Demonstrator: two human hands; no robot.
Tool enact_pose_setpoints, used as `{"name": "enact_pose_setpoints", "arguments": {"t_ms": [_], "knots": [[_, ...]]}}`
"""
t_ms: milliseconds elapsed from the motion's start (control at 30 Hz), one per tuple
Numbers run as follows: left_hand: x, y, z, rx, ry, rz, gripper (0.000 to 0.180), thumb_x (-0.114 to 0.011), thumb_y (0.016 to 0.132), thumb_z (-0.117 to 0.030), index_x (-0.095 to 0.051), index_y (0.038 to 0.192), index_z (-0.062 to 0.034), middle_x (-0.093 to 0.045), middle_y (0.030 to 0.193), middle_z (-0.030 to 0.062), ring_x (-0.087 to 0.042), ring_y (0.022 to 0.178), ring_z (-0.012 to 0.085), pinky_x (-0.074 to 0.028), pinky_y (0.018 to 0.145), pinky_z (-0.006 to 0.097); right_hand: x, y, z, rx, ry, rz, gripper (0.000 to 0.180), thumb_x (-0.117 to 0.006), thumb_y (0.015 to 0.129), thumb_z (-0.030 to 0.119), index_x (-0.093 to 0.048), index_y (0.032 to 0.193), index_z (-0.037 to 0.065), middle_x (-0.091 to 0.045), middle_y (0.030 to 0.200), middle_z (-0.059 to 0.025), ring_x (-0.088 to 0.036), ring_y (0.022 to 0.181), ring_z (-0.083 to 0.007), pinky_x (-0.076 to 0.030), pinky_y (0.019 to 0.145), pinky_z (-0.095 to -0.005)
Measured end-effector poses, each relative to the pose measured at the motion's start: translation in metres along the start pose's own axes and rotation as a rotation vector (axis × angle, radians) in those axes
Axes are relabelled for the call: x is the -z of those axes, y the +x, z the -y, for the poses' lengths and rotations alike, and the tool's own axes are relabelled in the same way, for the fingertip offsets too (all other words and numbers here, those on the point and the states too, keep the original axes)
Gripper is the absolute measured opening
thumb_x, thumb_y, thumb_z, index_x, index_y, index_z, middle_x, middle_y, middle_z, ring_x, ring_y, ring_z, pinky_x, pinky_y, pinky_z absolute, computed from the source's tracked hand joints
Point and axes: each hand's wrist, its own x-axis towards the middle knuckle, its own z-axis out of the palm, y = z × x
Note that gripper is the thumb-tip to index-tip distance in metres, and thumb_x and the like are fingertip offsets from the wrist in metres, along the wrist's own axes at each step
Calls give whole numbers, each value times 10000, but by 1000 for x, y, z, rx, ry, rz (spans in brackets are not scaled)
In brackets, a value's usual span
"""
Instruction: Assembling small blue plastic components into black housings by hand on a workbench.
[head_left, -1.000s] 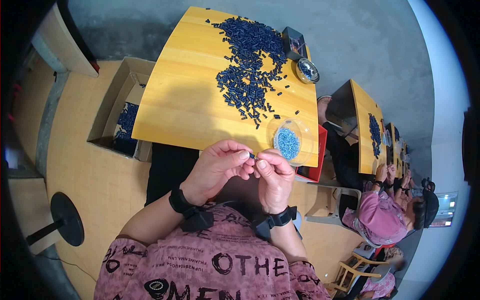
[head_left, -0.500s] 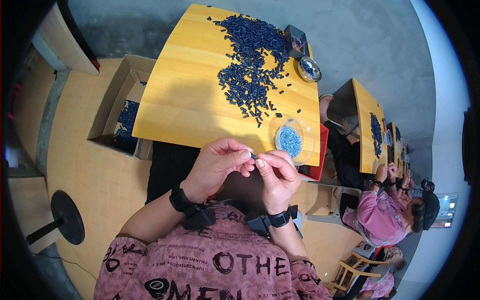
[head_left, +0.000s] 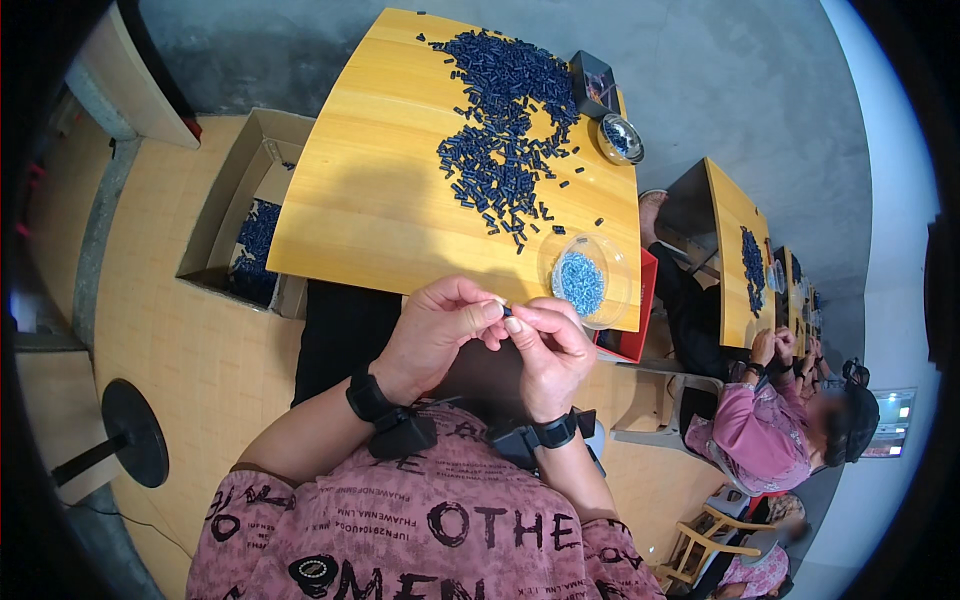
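Observation:
My left hand and my right hand meet just off the near edge of the table. Between their fingertips is a small dark blue cylindrical piece, mostly covered by the fingers. The left thumb and forefinger pinch one end, and the right thumb and forefinger close on the other. Beyond them a large heap of similar dark blue pieces spreads over the yellow wooden table. Close to my right hand stands a clear round tub holding small light blue bits.
A metal bowl and a black box sit at the table's far right. Left of the table, an open cardboard box holds more dark pieces. A red box is by the right edge. Another person works at a table further right.
Both hands stay nearly in place, with the fingertips shifting slightly around the small dark blue piece. Less of the piece shows now.

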Motion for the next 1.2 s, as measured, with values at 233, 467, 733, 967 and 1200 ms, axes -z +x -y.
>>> {"name": "enact_pose_setpoints", "arguments": {"t_ms": [233,467,733,967,1200], "knots": [[-2,0,-21,102,194,-24,77,-625,963,-71,-644,973,2,-695,871,114,-661,735,166,-555,673,288,17,7,-11,-331,420,207,162,-685,884,-45,-718,1040,-18,-684,982,-106,-646,793,-148,-535,705,-261],[-1,-1,-24,110,283,-53,96,-627,966,-91,-647,962,3,-697,849,105,-661,705,143,-565,638,267,14,7,-12,-362,355,223,150,-679,896,-37,-714,1042,-32,-700,963,-109,-645,751,-141,-534,678,-248],[1,0,-29,89,385,-34,115,-641,957,-94,-665,943,17,-707,843,103,-668,703,128,-562,646,246,9,5,-12,-359,322,194,127,-680,902,-32,-708,1026,-36,-708,939,-101,-657,746,-135,-546,676,-244],[2,1,-34,94,460,-28,94,-634,953,-62,-661,928,24,-705,838,98,-674,716,134,-571,664,259,-3,-1,-8,-324,272,130,107,-673,916,-20,-686,1019,-44,-702,926,-80,-663,759,-117,-564,704,-253],[17,4,-14,7,345,-164,80,-642,945,-59,-658,952,19,-704,866,105,-686,731,149,-586,676,270,-18,6,-30,-356,163,106,101,-660,927,-14,-690,1018,-46,-678,878,-42,-658,750,-92,-544,695,-227]]}}
